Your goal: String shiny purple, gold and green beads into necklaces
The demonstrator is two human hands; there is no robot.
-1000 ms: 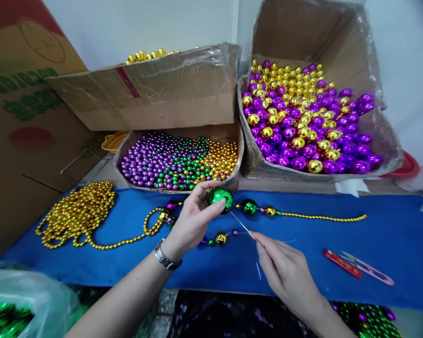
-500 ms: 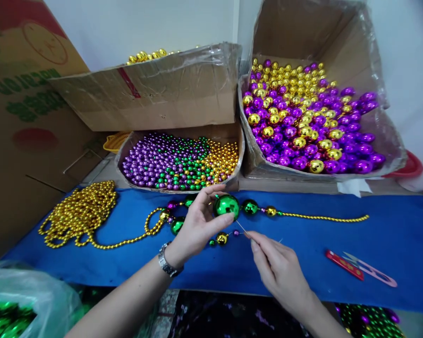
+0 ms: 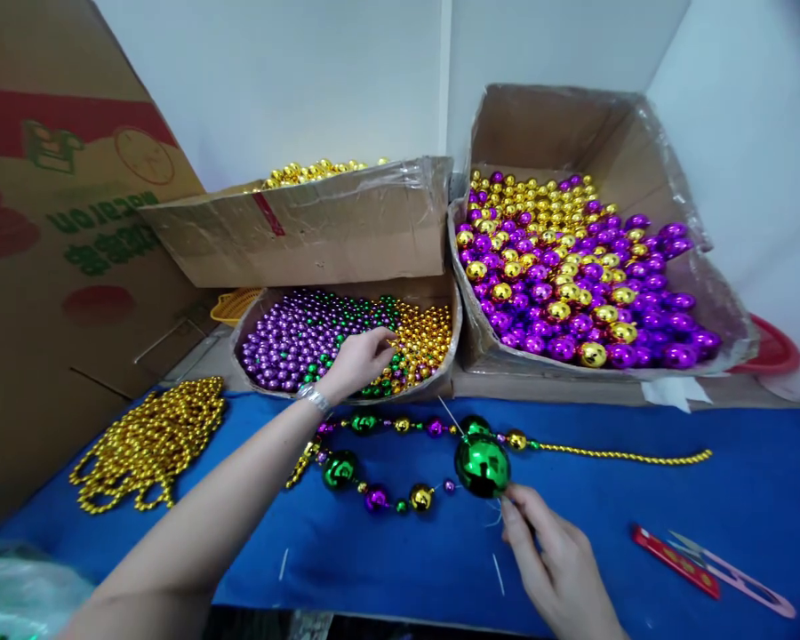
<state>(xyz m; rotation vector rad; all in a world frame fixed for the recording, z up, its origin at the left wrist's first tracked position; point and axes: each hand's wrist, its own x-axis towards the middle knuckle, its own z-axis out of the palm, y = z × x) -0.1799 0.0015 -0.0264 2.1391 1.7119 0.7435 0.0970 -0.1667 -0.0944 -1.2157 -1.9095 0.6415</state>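
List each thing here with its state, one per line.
Left hand: reaching into the small-bead box.
Right hand: pinching thread by the big green ball.
Big green ball: strung, resting on the blue cloth.
Small-bead box: open, full.
Large-bead box: open, full.
Snips: lying untouched.

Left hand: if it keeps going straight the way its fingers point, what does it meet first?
Probably the small gold beads: the left hand lies in the shallow bead box, fingers pointing right across the green ones.
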